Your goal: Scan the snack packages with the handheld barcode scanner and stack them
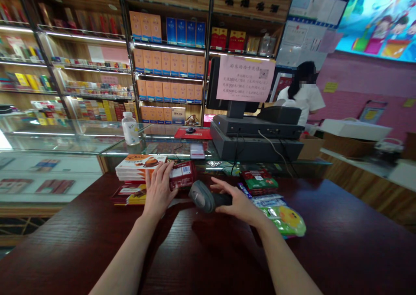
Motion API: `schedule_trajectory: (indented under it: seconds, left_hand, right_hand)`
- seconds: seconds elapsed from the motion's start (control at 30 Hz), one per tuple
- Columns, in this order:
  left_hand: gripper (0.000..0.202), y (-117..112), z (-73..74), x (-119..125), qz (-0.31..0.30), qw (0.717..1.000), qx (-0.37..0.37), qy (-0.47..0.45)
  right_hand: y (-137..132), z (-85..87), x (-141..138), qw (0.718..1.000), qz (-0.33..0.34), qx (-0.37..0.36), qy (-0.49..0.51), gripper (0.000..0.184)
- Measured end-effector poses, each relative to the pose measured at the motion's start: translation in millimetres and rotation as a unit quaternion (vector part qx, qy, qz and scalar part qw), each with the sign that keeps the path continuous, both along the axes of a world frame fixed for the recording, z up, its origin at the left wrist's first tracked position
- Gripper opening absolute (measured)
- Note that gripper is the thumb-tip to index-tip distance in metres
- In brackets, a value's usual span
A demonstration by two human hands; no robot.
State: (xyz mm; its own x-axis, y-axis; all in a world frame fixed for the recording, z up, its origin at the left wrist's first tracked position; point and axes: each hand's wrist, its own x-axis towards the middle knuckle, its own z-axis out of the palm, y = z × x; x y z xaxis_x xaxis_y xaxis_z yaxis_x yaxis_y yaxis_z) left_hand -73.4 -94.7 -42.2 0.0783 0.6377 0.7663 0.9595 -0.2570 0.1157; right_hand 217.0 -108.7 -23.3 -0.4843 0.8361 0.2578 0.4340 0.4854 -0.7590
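On my feed from the head camera, I see two bare hands over a dark wooden counter (344, 230). The left hand (159, 186), left of centre, has its fingers stretched out and slightly apart, over the gap between a stack of white boxes (130, 167) and a dark red box (183, 175) with a barcode label. It touches the red box, but I cannot tell whether it grips it. Below the white boxes lie red and yellow packs (130, 193).

Near the centre of the frame, a grey scanner (202, 196) points its head toward the left, its handle between the thumb and fingers of the right hand (235, 201). Those fingers are part-way open and loosely curved; I cannot tell how firmly they hold the handle. Right of that hand sit a green bag (286, 219) and, farther back, a red and green box (260, 178).

Above centre, a pink sign (242, 80) covers the back of a monitor. In the upper right, I see a person (300, 93) in a white top.
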Motion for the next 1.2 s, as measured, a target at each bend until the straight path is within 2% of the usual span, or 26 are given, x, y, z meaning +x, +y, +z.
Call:
schedule_trajectory:
  seconds: [0.23, 0.53, 0.7, 0.8, 0.87, 0.93, 1.07, 1.2]
  left_hand:
    - [0.075, -1.1, 1.1, 0.2, -0.005, 1.000, -0.006, -0.010]
    - [0.074, -2.6, 2.2, 0.7, -0.006, 1.000, -0.007, -0.006]
    - [0.075, -2.8, 2.7, 2.4, -0.016, 1.000, -0.014, -0.003]
    - [0.075, -4.1, 5.5, 5.8, -0.024, 1.000, -0.015, -0.001]
    - [0.075, -5.6, 7.8, 9.3, -0.032, 0.999, -0.013, -0.001]
    - [0.075, -7.0, 9.6, 13.1, -0.045, 0.999, -0.011, 0.003]
    - [0.077, -9.1, 10.3, 20.6, -0.079, 0.997, -0.003, 0.025]
    - [0.077, -12.6, 12.4, 28.4, -0.111, 0.993, 0.008, 0.043]
  right_hand:
    - [-4.2, -2.4, -9.9, 0.993, 0.035, -0.004, -0.116, 0.080]
    - [-6.2, -6.4, -15.4, 0.985, 0.063, -0.008, -0.157, 0.083]
    - [-7.7, -2.9, -12.6, 0.983, 0.069, -0.020, -0.170, 0.082]
    - [-8.5, 1.7, -9.3, 0.990, 0.067, -0.053, -0.113, 0.068]
    - [-6.8, 2.5, -8.5, 0.996, 0.054, -0.056, -0.032, 0.055]
    - [-2.6, 0.0, -9.8, 0.997, 0.013, -0.042, 0.058, 0.048]
    - [9.7, -11.8, -17.0, 0.976, -0.087, -0.020, 0.199, 0.047]
    - [17.7, -21.7, -27.9, 0.954, -0.133, -0.022, 0.269, 0.051]
